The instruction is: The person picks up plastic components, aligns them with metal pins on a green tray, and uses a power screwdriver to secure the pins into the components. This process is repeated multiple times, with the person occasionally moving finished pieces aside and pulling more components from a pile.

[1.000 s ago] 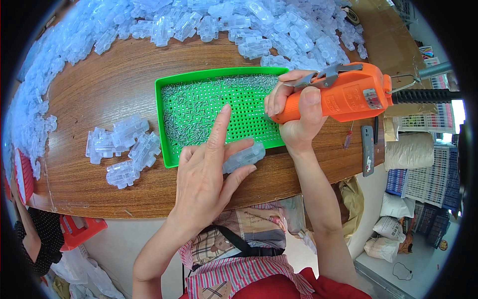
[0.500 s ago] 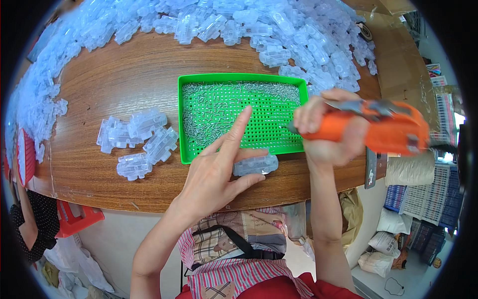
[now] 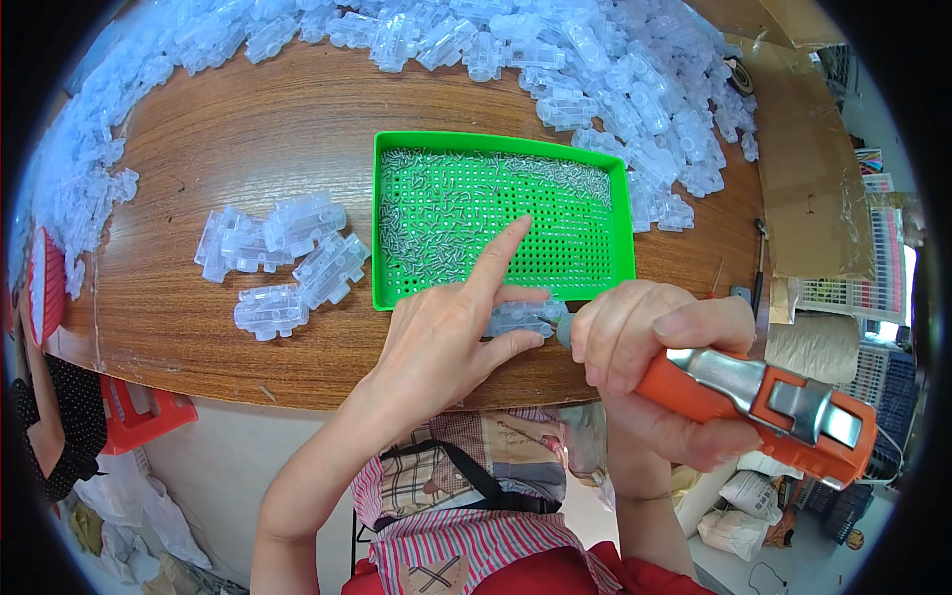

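Observation:
On the table's near edge, my left hand (image 3: 436,332) pins a clear plastic housing (image 3: 516,317) between thumb and bent fingers, its index finger stretched over the tray. My right hand (image 3: 654,367) is wrapped round an orange electric screwdriver (image 3: 764,402) with a metal lever. The screwdriver's tip meets the right part of that housing; whether a screw sits under it is too small to tell. Just beyond lies a green perforated tray (image 3: 504,140) holding many small silver screws (image 3: 426,253). Left of it is a small group of clear housings (image 3: 332,268).
A large heap of clear housings (image 3: 635,109) curves along the table's far side and down the left. At the left edge stands a red basket (image 3: 48,288). Cardboard (image 3: 813,188) and a string roll (image 3: 813,347) are at right. Another person's arm (image 3: 45,426) shows at far left.
My right hand has brought the screwdriver from over the tray's right edge down and toward me, its tip now at the housing. My left hand still holds the housing.

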{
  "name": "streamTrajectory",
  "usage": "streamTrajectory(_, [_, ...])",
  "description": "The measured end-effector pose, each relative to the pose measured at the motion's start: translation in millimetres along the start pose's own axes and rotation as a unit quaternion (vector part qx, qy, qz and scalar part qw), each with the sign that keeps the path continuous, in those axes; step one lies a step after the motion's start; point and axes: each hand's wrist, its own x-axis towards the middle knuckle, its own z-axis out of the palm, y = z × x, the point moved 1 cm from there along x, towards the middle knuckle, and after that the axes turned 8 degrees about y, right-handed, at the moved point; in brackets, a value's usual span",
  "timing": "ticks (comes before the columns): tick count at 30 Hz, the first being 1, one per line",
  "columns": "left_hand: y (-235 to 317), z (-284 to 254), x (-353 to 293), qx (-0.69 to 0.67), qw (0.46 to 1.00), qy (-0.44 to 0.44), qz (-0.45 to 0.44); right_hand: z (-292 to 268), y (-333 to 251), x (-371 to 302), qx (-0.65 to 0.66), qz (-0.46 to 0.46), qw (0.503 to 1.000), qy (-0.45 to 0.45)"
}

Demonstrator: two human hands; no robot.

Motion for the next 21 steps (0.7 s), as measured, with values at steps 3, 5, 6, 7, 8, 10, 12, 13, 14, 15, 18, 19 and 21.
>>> streamTrajectory(3, [0.8,-0.3,1.4,0.002,1.0,-0.008,-0.012,-1.8,4.2,-3.6,0.0,0.01,1.0,0.006])
streamTrajectory(5, [-0.4,-0.7,1.1,-0.002,1.0,-0.008,-0.014,-1.2,6.0,-3.8,-0.005,0.003,1.0,0.001])
streamTrajectory(6, [-1.5,-0.2,0.8,-0.003,1.0,-0.007,-0.015,-0.9,6.4,-3.7,-0.005,0.004,1.0,0.0])
streamTrajectory(7, [-3.2,0.0,0.2,-0.006,1.0,0.0,-0.009,-0.1,7.0,-3.1,-0.006,0.0,1.0,-0.004])
streamTrajectory(8, [-4.4,-0.1,-0.1,-0.009,1.0,0.007,-0.004,0.6,7.6,-2.6,-0.008,-0.004,1.0,-0.007])
streamTrajectory(10, [-3.7,-0.9,1.4,-0.01,1.0,0.002,-0.01,1.1,7.8,-1.4,-0.012,-0.012,1.0,-0.014])
streamTrajectory(12, [-1.7,-1.4,3.2,-0.011,1.0,-0.004,-0.015,0.8,7.3,-0.2,-0.018,-0.019,0.999,-0.02])
streamTrajectory(13, [-1.5,-2.2,3.8,-0.011,1.0,-0.01,-0.021,1.1,8.1,0.4,-0.02,-0.023,0.999,-0.023])
streamTrajectory(14, [-2.1,-2.4,4.0,-0.01,0.999,-0.017,-0.026,1.3,9.0,0.8,-0.021,-0.026,0.999,-0.026])
streamTrajectory(15, [-3.5,-2.4,3.8,-0.01,0.999,-0.016,-0.027,1.5,10.2,1.0,-0.023,-0.03,0.999,-0.029])
streamTrajectory(18, [-0.9,-3.8,2.9,-0.01,1.0,-0.009,-0.019,4.4,3.0,-0.9,0.028,0.023,0.999,-0.003])
streamTrajectory(19, [-2.9,-2.6,2.0,-0.016,0.999,-0.009,-0.031,4.8,3.6,-2.6,0.029,0.023,0.999,-0.005])
streamTrajectory(21, [-4.4,-3.0,1.6,-0.021,0.999,-0.006,-0.044,5.0,6.5,-5.4,0.032,0.029,0.999,0.009])
